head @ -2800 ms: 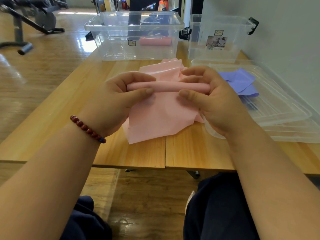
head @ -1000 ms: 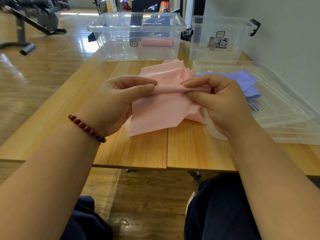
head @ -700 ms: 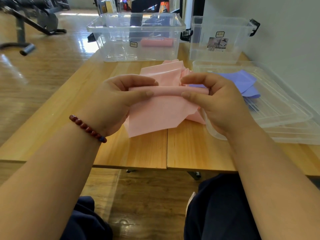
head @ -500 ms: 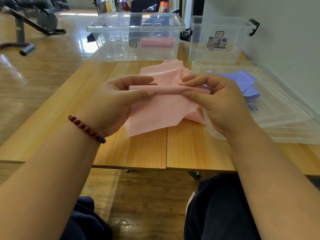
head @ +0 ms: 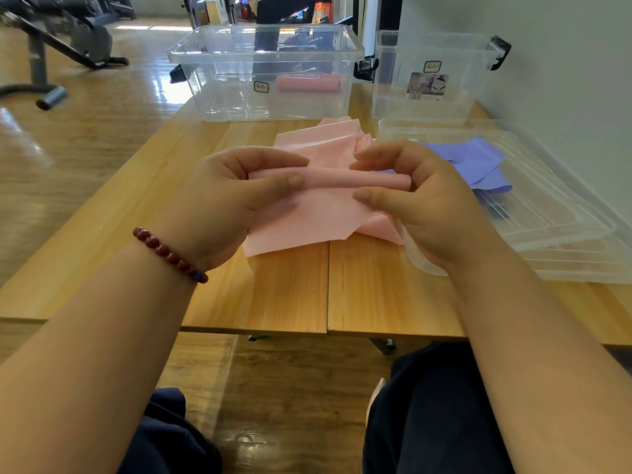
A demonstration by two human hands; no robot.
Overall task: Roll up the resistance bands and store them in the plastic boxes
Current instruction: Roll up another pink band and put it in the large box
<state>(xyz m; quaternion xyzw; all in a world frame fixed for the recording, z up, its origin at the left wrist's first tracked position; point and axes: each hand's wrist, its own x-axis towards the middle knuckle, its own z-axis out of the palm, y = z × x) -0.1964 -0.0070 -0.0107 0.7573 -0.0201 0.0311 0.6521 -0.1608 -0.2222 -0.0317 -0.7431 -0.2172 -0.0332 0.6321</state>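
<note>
**Pink band part rolled, one more turn taken up**
Its loose tail lies shorter than a moment ago, so the roll is growing, with turns left before storing. Left grip [head: 239, 189] and right grip [head: 420, 196] pinch the pink band [head: 342, 181] by its rolled ends, above the counter [head: 290, 295], on the near side of the large box [head: 222, 97].

Labels [head: 261, 87] on plastic boxes [head: 239, 107]: nothing legible.
</note>
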